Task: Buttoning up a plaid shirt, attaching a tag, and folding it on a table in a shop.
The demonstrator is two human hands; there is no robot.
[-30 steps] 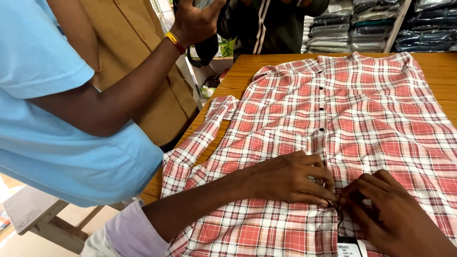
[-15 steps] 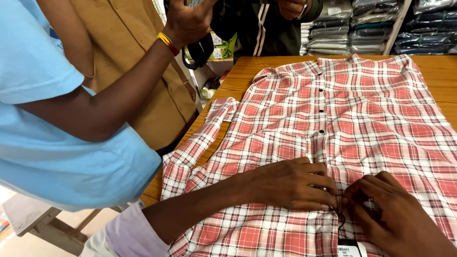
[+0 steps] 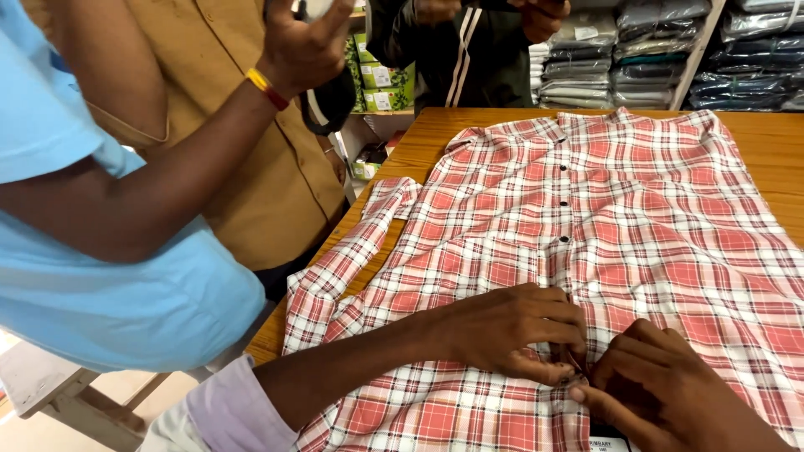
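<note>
— Pinching the placket, both hands met at lower centre: left hand [image 3: 511, 331] and right hand [image 3: 670, 393], fingers clamped on the shirt [image 3: 636, 192].

— Changed?

— Barely; same button, unfinished.

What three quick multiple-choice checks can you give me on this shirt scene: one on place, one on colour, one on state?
1. Where do the left hand and right hand meet on the shirt?
A. On the button strip near the collar end
B. On the far hem
C. On the sleeve cuff

2. What colour is the shirt?
A. Plain blue
B. Red and white check
C. Green stripe

3. How does the shirt lie on the wooden table?
A. Folded into a square
B. Rolled up
C. Spread flat, front up

Answers:
1 A: both hands pinch the placket at the near end, close to the camera.
2 B: red-and-white plaid covers the whole cloth.
3 C: the body lies open with its row of dark buttons showing.
</note>
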